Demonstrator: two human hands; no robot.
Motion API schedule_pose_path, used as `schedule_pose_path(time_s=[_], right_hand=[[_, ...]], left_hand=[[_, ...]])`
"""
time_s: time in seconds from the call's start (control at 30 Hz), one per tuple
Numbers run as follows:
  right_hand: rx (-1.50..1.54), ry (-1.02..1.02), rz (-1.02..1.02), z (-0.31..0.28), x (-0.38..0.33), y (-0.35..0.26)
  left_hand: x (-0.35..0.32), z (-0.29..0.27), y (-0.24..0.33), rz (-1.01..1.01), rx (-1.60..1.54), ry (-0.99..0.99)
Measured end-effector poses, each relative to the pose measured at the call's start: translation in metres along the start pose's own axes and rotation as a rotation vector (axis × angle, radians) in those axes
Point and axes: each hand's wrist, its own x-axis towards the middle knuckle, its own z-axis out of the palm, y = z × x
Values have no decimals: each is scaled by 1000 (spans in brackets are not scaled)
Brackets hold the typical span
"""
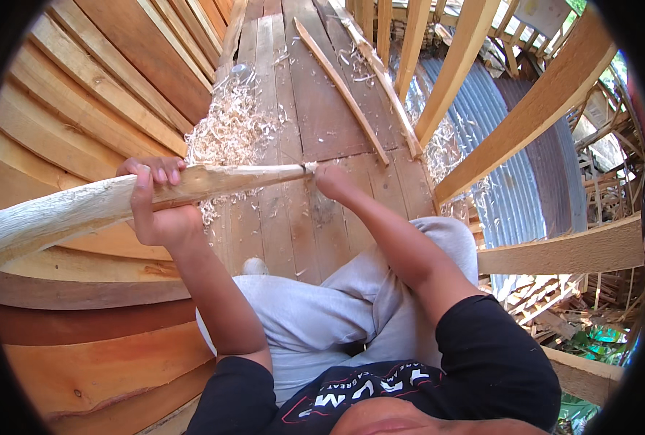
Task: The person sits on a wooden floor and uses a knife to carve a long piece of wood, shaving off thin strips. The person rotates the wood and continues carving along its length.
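Note:
A long, pale, peeled wooden pole runs in from the left edge and narrows to a thin end in front of me. My left hand is closed around its thicker part, with the fingers over the top and the thumb side toward me. At the thin end my right hand makes a fist. A small dark piece shows between that fist and the pole's tip. What the right fingers hold is hidden from view.
Curly wood shavings lie heaped on the plank floor. A slim stick and a rougher pole lie farther ahead. Board wall rises on the left; wooden railing slats stand on the right, with corrugated metal sheets beyond.

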Motion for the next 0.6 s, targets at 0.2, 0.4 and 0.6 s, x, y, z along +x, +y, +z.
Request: schedule_pose_path(time_s=[0.2,0.4,0.6], right_hand=[[101,42,56,-26,-28,-64],[12,12,112,11,6,24],[-145,-22,58,16,22,32]], left_hand=[[3,-12,6,50,11,9],[-4,-3,4,-13,-40,-103],[-8,4,5,28,-2,-161]])
